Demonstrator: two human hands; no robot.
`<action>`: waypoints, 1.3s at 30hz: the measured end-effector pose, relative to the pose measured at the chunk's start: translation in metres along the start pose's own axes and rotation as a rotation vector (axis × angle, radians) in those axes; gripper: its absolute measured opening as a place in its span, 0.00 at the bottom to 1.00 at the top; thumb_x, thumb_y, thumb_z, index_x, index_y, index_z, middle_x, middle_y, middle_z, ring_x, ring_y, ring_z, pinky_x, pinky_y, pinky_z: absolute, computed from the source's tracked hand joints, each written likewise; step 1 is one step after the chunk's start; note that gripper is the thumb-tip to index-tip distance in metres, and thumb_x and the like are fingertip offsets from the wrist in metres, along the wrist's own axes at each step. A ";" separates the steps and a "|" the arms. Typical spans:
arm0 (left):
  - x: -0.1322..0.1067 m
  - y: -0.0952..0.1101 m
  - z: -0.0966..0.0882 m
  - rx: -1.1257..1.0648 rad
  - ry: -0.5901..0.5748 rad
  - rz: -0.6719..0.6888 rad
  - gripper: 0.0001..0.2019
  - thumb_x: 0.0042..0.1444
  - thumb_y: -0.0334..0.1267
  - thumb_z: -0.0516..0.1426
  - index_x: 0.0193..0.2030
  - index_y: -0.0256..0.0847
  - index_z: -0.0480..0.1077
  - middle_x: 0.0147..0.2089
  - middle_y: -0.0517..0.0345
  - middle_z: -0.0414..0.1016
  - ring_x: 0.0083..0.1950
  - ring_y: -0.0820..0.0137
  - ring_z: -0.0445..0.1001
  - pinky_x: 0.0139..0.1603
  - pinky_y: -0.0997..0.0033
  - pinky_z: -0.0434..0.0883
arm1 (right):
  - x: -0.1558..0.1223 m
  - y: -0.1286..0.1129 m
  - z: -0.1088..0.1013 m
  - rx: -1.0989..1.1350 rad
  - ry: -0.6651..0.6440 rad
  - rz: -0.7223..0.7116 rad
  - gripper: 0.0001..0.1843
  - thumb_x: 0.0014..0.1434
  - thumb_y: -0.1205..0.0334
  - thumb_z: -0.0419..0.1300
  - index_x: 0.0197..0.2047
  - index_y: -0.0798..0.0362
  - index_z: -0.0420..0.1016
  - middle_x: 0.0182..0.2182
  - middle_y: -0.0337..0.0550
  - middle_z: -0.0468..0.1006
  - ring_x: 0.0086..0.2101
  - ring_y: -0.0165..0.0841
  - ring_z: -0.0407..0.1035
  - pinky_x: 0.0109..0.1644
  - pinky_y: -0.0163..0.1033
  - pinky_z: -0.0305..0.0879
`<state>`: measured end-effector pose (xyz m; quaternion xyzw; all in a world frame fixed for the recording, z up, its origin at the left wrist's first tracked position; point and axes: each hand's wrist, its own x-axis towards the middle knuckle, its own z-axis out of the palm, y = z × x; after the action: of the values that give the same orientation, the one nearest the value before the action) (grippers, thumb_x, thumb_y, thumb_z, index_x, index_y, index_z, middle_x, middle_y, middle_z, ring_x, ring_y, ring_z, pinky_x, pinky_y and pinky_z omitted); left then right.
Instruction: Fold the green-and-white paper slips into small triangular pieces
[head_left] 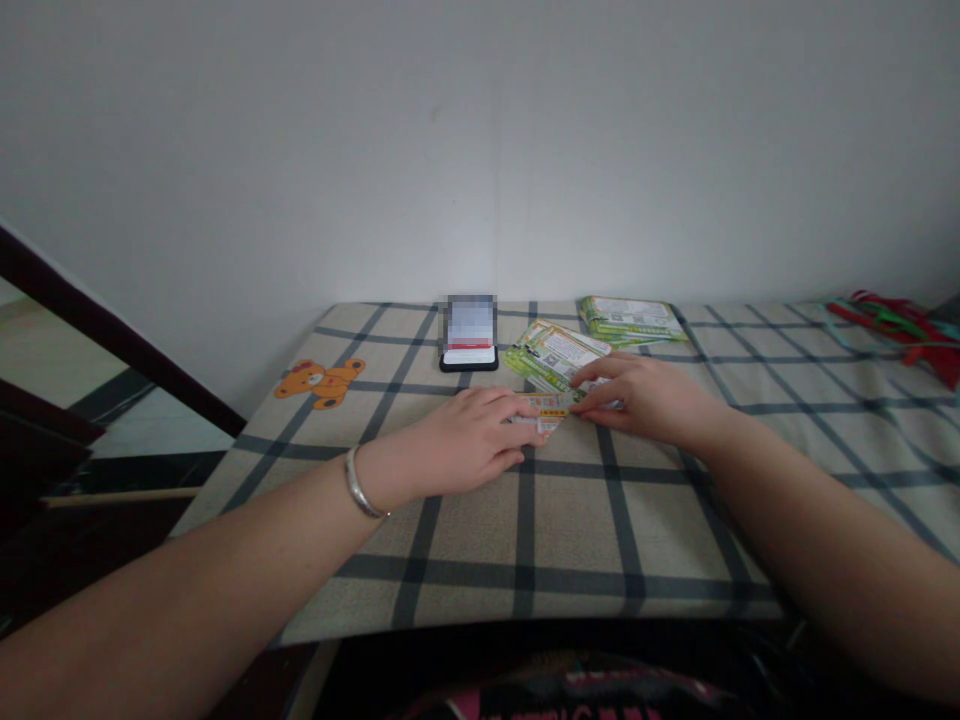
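Note:
Several green and white printed cards (559,350) lie fanned on the checked tablecloth in front of me. My right hand (649,395) grips their right edge between thumb and fingers. Just below them, a card with an orange and yellow band (553,408) sits partly under the fanned ones. My left hand (465,440), with a silver bangle (360,485) at the wrist, has its fingers curled over that card's left side; part of the card is hidden under them. Behind my right hand, near the wall, rests a stack of similar cards (630,315).
A phone with a lit, blurred screen (469,355) lies beyond my left hand. An orange bear picture (311,382) is at the left of the tablecloth (465,540). Red and green items (907,325) lie far right. A wall (495,150) borders the table's back.

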<state>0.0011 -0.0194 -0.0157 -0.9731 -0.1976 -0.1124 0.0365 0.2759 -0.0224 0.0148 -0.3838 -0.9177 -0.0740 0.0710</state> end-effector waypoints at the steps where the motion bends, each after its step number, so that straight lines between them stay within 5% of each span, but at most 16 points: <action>1: 0.000 0.000 0.000 -0.001 0.003 0.003 0.13 0.66 0.40 0.52 0.55 0.49 0.69 0.60 0.54 0.67 0.61 0.59 0.65 0.61 0.52 0.65 | 0.000 0.001 0.000 0.003 0.000 0.002 0.08 0.59 0.63 0.63 0.40 0.44 0.84 0.47 0.42 0.80 0.44 0.38 0.75 0.49 0.45 0.71; 13: 0.002 -0.003 -0.006 -0.081 -0.025 0.000 0.14 0.64 0.44 0.55 0.56 0.50 0.70 0.60 0.53 0.68 0.60 0.58 0.66 0.60 0.52 0.65 | 0.001 -0.015 -0.001 -0.025 0.033 -0.047 0.09 0.62 0.63 0.59 0.39 0.52 0.82 0.40 0.46 0.81 0.38 0.36 0.73 0.42 0.40 0.66; 21: 0.001 -0.002 -0.011 -0.096 -0.051 -0.003 0.14 0.62 0.43 0.57 0.53 0.47 0.72 0.59 0.51 0.69 0.62 0.58 0.64 0.63 0.52 0.63 | 0.007 -0.038 0.001 0.076 0.034 -0.152 0.13 0.67 0.63 0.53 0.45 0.50 0.80 0.41 0.44 0.81 0.41 0.35 0.72 0.44 0.40 0.65; 39: 0.002 -0.001 -0.014 -0.111 -0.058 -0.001 0.12 0.64 0.42 0.55 0.52 0.49 0.72 0.58 0.53 0.68 0.58 0.61 0.67 0.59 0.55 0.66 | 0.003 -0.020 -0.001 -0.017 0.023 0.008 0.09 0.60 0.64 0.58 0.36 0.51 0.82 0.41 0.42 0.82 0.39 0.36 0.73 0.41 0.39 0.64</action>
<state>-0.0002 -0.0190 -0.0019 -0.9764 -0.1925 -0.0948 -0.0235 0.2602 -0.0343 0.0145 -0.3870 -0.9147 -0.0860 0.0784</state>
